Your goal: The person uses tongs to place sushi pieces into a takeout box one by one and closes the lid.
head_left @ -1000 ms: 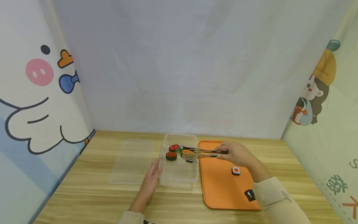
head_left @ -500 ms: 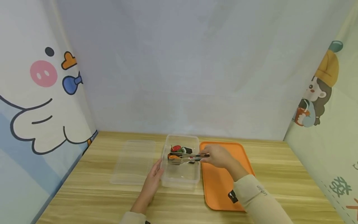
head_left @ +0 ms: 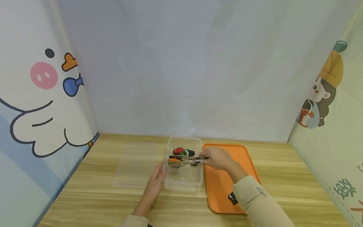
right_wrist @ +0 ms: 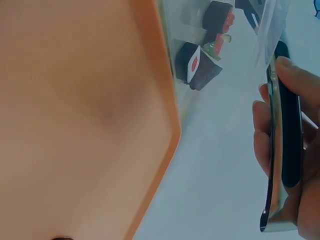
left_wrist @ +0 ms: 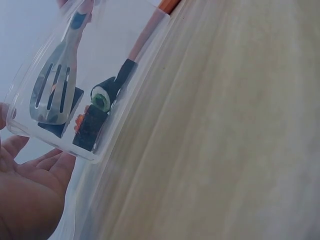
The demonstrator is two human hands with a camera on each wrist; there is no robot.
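Lid: 1 clear plastic lid (head_left: pixel 135 164), flat on table, far left, just beside the box, nothing on it.
L hand: left hand (head_left: pixel 157 179) w/ fingers straight, laid against the box's left wall near its front corner; grasps nothing. Left wrist view: palm & fingers (left_wrist: pixel 30 185) relaxed at the box corner.
Box: 1 clear plastic box (head_left: pixel 182 184), open, centre of table, between lid & tray, touching or just beside the tray edge.
Sushi in box: 3 pcs plain at the far end – red-topped pc (head_left: pixel 177 150), green-centred roll (head_left: pixel 187 152), dark pc (head_left: pixel 194 163) partly under the tongs. Right wrist view shows a roll w/ red centre (right_wrist: pixel 197 65) & a red-topped one (right_wrist: pixel 219 16) thru the wall.
Tongs: 1 pair metal tongs (head_left: pixel 185 160), slotted heads, black grips, lying across & inside the box, tips to the left. Heads closed on 1 orange pc (head_left: pixel 175 160), low in the box; can't tell if it touches the floor.
R hand: right hand (head_left: pixel 217 158) clenched round the tongs' handle, squeezing them together, over the box's right wall.
Tray: 1 orange tray (head_left: pixel 224 186), right of box; 1 black pc (head_left: pixel 232 198) on it at the sleeve edge, partly hidden.
Surface: light wood-grain table (head_left: pixel 283 176).
Room: pale plain backdrop behind; cartoon-print panels on both sides – pig-nosed figure left, child in yellow hat right.
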